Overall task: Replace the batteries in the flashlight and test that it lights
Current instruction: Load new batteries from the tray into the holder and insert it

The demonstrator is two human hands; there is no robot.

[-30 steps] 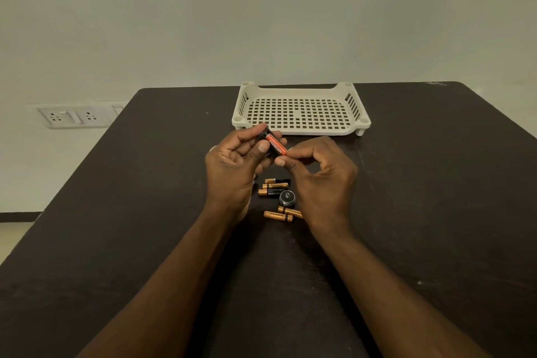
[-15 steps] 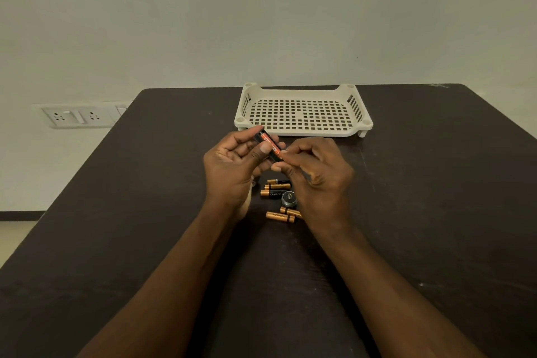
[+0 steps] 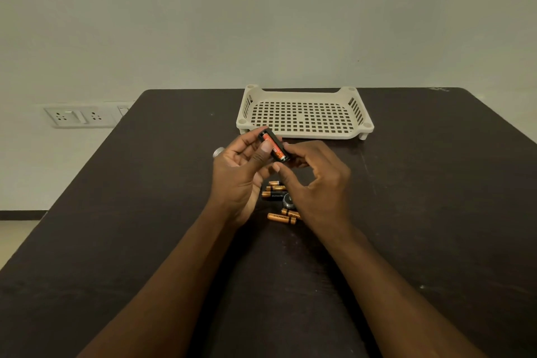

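Note:
My left hand [image 3: 241, 174] grips a short black battery holder [image 3: 273, 146] with an orange-red cell showing in it, held tilted above the table. The fingers of my right hand [image 3: 318, 183] curl round the holder's lower end, thumb just beneath it. On the table below my hands lie several loose copper-and-black batteries [image 3: 281, 217] and a small round black cap [image 3: 288, 200]. A small silvery thing [image 3: 218, 152] shows at the outer edge of my left hand; I cannot tell what it is. The flashlight body is not clearly visible.
A cream perforated plastic tray [image 3: 361, 118] stands behind my hands on the dark table [image 3: 436, 197]. A white socket panel [image 3: 78, 117] sits on the wall at left. The table's left edge runs diagonally toward me.
The holder has turned slightly in my left hand, showing more of its black side. My right fingers have shifted along its lower end. The loose batteries and cap stayed put.

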